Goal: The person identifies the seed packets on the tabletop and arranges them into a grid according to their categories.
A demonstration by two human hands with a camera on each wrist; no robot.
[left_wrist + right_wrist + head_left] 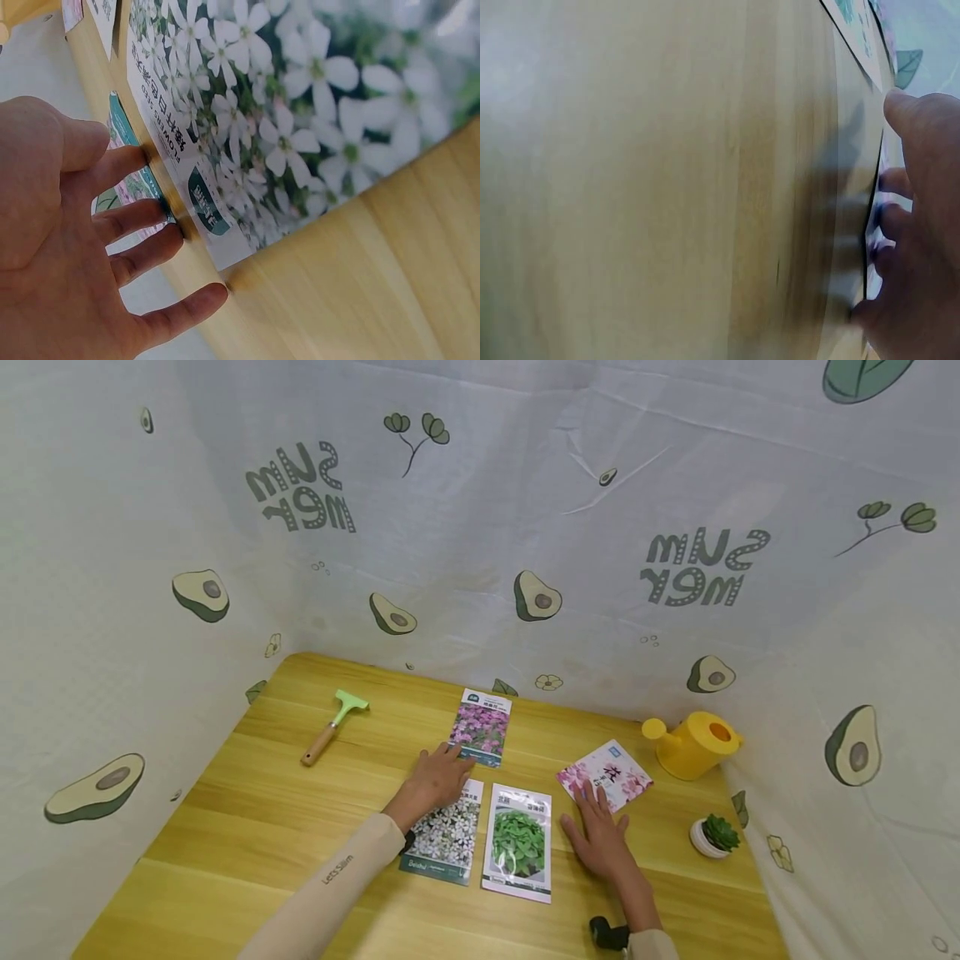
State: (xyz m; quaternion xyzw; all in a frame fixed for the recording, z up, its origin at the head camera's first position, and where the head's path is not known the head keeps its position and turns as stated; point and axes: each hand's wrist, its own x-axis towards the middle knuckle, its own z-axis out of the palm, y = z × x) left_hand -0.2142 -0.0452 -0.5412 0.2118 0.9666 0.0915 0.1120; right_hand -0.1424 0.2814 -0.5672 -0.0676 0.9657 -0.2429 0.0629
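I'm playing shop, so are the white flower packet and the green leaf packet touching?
Apart. The head view shows a thin strip of bare table between the white flower packet and the green leaf packet.

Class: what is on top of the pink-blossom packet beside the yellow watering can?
The right hand partly overlaps the near side of the packet; the patch beneath it cannot be seen.
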